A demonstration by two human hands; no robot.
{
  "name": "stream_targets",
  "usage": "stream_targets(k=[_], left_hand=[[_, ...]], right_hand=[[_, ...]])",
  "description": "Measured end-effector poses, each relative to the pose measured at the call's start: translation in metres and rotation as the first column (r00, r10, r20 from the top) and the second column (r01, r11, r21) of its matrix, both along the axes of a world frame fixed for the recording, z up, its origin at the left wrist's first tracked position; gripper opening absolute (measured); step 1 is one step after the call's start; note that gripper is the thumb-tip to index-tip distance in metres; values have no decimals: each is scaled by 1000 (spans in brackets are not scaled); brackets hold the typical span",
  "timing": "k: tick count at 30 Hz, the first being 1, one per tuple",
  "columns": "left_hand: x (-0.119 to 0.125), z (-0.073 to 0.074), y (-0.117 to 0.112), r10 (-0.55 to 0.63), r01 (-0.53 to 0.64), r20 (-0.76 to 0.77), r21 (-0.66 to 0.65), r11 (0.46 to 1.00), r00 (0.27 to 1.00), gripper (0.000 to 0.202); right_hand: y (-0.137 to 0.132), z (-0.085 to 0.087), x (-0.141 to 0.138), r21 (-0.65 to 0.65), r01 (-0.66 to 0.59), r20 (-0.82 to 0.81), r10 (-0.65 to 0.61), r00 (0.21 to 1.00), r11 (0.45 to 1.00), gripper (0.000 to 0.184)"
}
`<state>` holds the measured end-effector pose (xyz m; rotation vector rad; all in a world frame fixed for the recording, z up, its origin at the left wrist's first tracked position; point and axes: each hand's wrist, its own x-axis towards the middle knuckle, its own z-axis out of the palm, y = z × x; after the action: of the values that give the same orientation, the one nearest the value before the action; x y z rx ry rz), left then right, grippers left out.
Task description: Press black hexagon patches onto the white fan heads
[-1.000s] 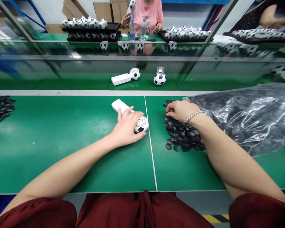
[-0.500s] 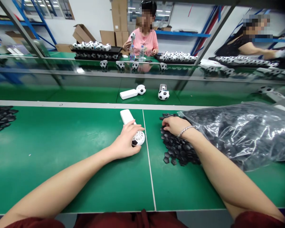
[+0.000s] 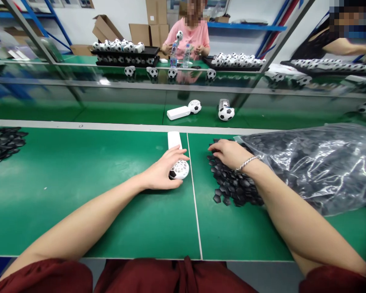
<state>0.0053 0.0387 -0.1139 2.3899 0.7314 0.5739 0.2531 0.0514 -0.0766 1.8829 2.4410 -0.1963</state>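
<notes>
A white handheld fan with a football-patterned round head (image 3: 181,170) lies on the green work surface, its handle (image 3: 174,140) pointing away from me. My left hand (image 3: 166,169) curves around the left side of the head, thumb below and fingers above. One black pentagon shows on the head near the palm; the rest there is white open mesh. At the upper left edge of a pile of black pentagon pieces (image 3: 236,187), my right hand (image 3: 228,152) has its fingers bent together. What lies between its fingertips cannot be made out.
A clear plastic bag (image 3: 320,162) full of black pieces lies to the right. More black pieces (image 3: 4,144) sit far left. Beyond the pale rail (image 3: 125,127) lie another fan (image 3: 183,110) and a football-headed one (image 3: 226,112). Two people work across the line beside loaded trays (image 3: 126,61).
The view has shifted slightly. The fan has turned so its handle points straighter away, with my left hand still around its head. My right hand stays at the pile, its fingers slightly repositioned.
</notes>
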Motion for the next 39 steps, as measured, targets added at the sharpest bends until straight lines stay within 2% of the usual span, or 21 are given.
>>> stream_targets(k=[3, 6, 8, 12, 18, 27, 30, 35, 39], left_hand=[[2, 1, 0, 39, -39, 16, -3, 999, 999, 56], [3, 2, -1, 67, -67, 12, 6, 998, 998, 51], [3, 3, -1, 60, -60, 2, -4, 998, 998, 51], [1, 5, 1, 44, -44, 2, -24, 999, 999, 52], [1, 7, 0, 44, -43, 21, -44, 998, 999, 51], [2, 6, 2, 44, -41, 36, -70, 997, 998, 47], [3, 5, 2, 55, -51, 50, -73, 996, 997, 45], [3, 5, 1, 75, -71, 46, -74, 995, 996, 43], [3, 4, 1, 72, -69, 50, -74, 995, 996, 45]], right_hand=[[-10, 9, -12, 43, -56, -238, 64, 969, 998, 19], [-21, 12, -21, 17, -91, -472, 88, 877, 996, 11], [-26, 12, -26, 29, -130, -565, 123, 816, 991, 10], [-33, 10, -36, 130, -181, -581, 223, 783, 975, 9], [-40, 6, -47, -18, -235, -648, 167, 743, 972, 7], [-39, -8, -54, 17, -277, -666, 218, 713, 961, 5], [-39, -10, -55, 34, -268, -682, 218, 698, 963, 4], [-39, -10, -56, -15, -232, -694, 157, 703, 973, 6], [-39, -11, -56, 15, -251, -694, 190, 694, 968, 7]])
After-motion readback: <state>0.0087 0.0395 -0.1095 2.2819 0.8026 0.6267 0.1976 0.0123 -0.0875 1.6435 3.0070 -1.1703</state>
